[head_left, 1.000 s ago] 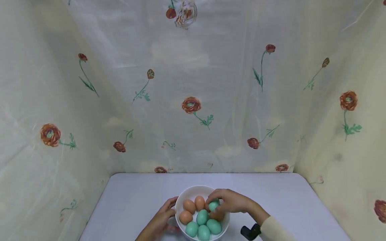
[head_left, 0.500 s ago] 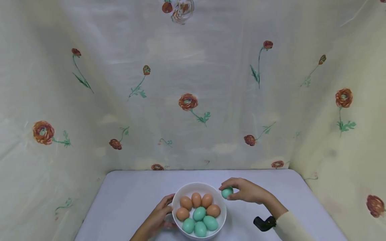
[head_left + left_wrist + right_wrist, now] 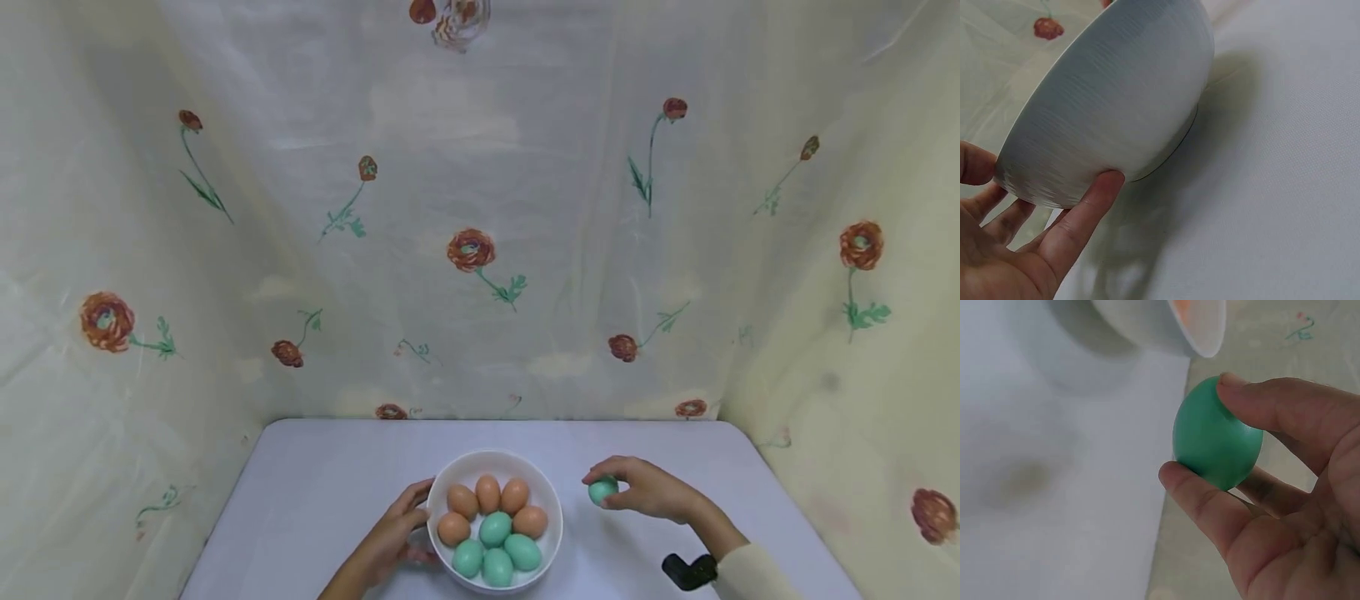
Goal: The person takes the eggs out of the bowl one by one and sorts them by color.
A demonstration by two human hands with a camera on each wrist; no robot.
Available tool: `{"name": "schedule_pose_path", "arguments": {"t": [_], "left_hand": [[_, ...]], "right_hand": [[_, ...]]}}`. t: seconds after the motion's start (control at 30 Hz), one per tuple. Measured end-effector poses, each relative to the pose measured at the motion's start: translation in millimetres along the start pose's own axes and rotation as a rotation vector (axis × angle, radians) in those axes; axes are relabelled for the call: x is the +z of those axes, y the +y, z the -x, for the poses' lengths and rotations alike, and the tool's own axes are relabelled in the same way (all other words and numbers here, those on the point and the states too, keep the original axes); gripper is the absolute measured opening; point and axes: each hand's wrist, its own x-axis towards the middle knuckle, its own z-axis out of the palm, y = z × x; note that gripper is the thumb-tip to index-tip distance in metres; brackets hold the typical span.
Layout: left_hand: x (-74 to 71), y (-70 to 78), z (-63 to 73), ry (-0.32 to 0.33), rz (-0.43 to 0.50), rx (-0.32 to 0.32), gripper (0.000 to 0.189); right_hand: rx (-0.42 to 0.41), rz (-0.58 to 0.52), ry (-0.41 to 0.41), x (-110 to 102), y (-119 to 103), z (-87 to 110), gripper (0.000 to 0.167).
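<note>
A white bowl (image 3: 551, 550) stands on the table, with several brown eggs (image 3: 487, 493) toward its back and sides and several green eggs (image 3: 522, 552) toward its front. My left hand (image 3: 393, 533) holds the bowl's left side; in the left wrist view its fingertips (image 3: 1110, 179) press the outer wall. Right of the bowl, my right hand (image 3: 648, 490) pinches one green egg (image 3: 1213, 437) between thumb and fingers. The right wrist view shows that egg above the table, apart from the bowl. Its shadow falls on the cloth below.
The table (image 3: 330, 467) has a white cover and rounded back corners. Flower-printed curtains (image 3: 570, 350) enclose it at the back and both sides. A black device (image 3: 688, 572) sits at my right wrist, beside a cream sleeve (image 3: 753, 571).
My right hand has lifted a green egg out of the bowl and carried it to the right, past the rim. The left hand stays at the bowl's left side.
</note>
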Motion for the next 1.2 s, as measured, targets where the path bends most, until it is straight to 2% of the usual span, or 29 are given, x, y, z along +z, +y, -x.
{"name": "schedule_pose_path", "arguments": {"t": [0.2, 0.33, 0.53, 0.63, 0.8, 1.2], "left_hand": [[-0.5, -2.5, 0.1, -0.005, 0.023, 0.002, 0.059], [0.2, -1.7, -0.8, 0.003, 0.026, 0.001, 0.059], [0.9, -0.2, -1.8, -0.001, 0.029, 0.007, 0.058], [0.3, -0.9, -1.2, 0.003, 0.035, 0.006, 0.058], [0.0, -2.4, -2.2, 0.009, 0.038, 0.009, 0.058], [-2.2, -3.4, -3.8, 0.023, 0.033, -0.005, 0.059]], "right_hand": [[0.061, -0.037, -0.006, 9.0, 18.8, 4.7, 0.031], [0.087, -0.008, 0.011, 14.2, 26.1, 3.1, 0.032], [0.081, 0.039, 0.039, 20.2, 39.2, -0.1, 0.031], [0.050, 0.091, 0.053, 24.4, 46.4, -1.0, 0.030], [-0.048, 0.206, 0.073, 31.1, 56.5, -2.9, 0.027], [-0.150, 0.309, 0.064, 30.3, 69.6, -2.8, 0.025]]}}
